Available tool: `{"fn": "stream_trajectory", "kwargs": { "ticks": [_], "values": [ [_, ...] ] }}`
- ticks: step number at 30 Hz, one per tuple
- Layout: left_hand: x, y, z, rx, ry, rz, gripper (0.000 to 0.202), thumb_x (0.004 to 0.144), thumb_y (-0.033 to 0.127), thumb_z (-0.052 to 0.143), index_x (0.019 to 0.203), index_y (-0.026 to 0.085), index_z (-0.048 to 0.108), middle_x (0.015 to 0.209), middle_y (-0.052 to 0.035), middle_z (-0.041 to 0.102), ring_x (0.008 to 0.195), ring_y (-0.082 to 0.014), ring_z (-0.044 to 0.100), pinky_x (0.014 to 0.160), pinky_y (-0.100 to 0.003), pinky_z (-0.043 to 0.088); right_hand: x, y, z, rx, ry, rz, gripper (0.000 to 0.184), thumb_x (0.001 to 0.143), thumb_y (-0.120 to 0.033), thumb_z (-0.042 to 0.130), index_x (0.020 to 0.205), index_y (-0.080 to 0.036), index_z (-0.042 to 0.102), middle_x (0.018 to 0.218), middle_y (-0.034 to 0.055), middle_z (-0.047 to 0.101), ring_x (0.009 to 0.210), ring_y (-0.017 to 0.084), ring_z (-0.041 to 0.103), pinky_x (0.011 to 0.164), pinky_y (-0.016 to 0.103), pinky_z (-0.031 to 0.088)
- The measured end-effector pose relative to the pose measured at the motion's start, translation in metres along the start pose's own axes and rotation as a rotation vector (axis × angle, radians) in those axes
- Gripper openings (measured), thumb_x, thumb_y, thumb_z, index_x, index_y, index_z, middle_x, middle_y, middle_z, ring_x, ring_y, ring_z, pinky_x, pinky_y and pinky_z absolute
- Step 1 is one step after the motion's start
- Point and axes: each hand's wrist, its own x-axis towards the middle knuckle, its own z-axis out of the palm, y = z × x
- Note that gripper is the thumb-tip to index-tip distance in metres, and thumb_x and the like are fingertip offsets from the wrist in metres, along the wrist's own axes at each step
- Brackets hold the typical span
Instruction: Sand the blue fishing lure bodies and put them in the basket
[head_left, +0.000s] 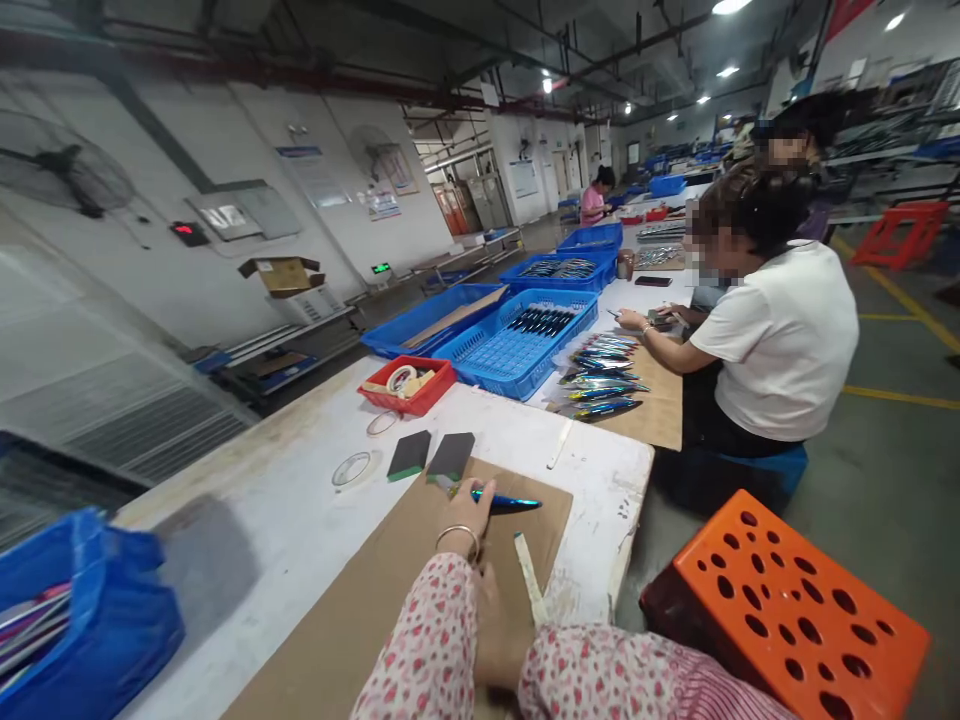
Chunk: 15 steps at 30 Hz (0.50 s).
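My left hand (466,515), with a bangle at its wrist, is closed around the rear part of a shiny blue, slim pointed fishing lure (514,502). The lure's tip points right, just above a brown cardboard sheet (337,610). My right hand (495,630) is lower down, beside my left forearm. It is smeared by motion and partly covered, so its fingers cannot be made out. A pale flat stick (530,580) with a dark tip lies right of it. Beyond my left hand sit two dark sanding blocks (409,455) with green sides.
A tape roll (352,468) and a red basket (409,388) stand farther back. Blue crates (517,350) line the table. A co-worker (780,330) sits at right by several lures (604,380). An orange stool (795,600) is near right, a blue bin (90,610) near left.
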Motion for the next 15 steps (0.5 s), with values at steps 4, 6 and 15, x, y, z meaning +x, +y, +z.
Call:
{"fn": "stream_trajectory", "kwargs": {
  "ticks": [4, 6, 15],
  "values": [
    [0.000, -0.014, -0.016, -0.243, 0.161, -0.096, 0.023, 0.079, 0.041, 0.057, 0.086, 0.020, 0.062, 0.079, -0.0059, 0.070, 0.080, -0.0225, 0.068, 0.074, -0.034, 0.054, 0.001, -0.010, -0.013, -0.055, -0.058, -0.017, 0.054, 0.080, -0.047, 0.062, 0.130, -0.026, 0.053, 0.131, 0.0126, 0.051, 0.122, 0.035, 0.042, 0.099, 0.058, 0.036],
    [-0.013, -0.021, -0.034, -0.374, 0.239, -0.118, 0.029, 0.079, 0.040, 0.054, 0.099, 0.019, 0.059, 0.073, -0.0016, 0.066, 0.071, -0.0183, 0.067, 0.065, -0.030, 0.055, 0.002, -0.015, -0.021, -0.110, -0.041, -0.062, 0.044, 0.079, -0.049, 0.063, 0.116, -0.027, 0.060, 0.121, 0.0115, 0.055, 0.114, 0.033, 0.045, 0.091, 0.054, 0.041],
    [-0.202, -0.107, -0.084, -0.966, 0.334, -0.289, 0.072, 0.049, 0.051, 0.074, 0.110, 0.016, 0.058, 0.061, 0.0021, 0.063, 0.058, -0.0169, 0.061, 0.052, -0.025, 0.050, -0.002, -0.022, -0.038, -0.230, -0.098, -0.067, 0.034, 0.078, -0.050, 0.067, 0.101, -0.027, 0.063, 0.112, 0.0070, 0.052, 0.107, 0.028, 0.045, 0.085, 0.043, 0.041]
  ]
}}
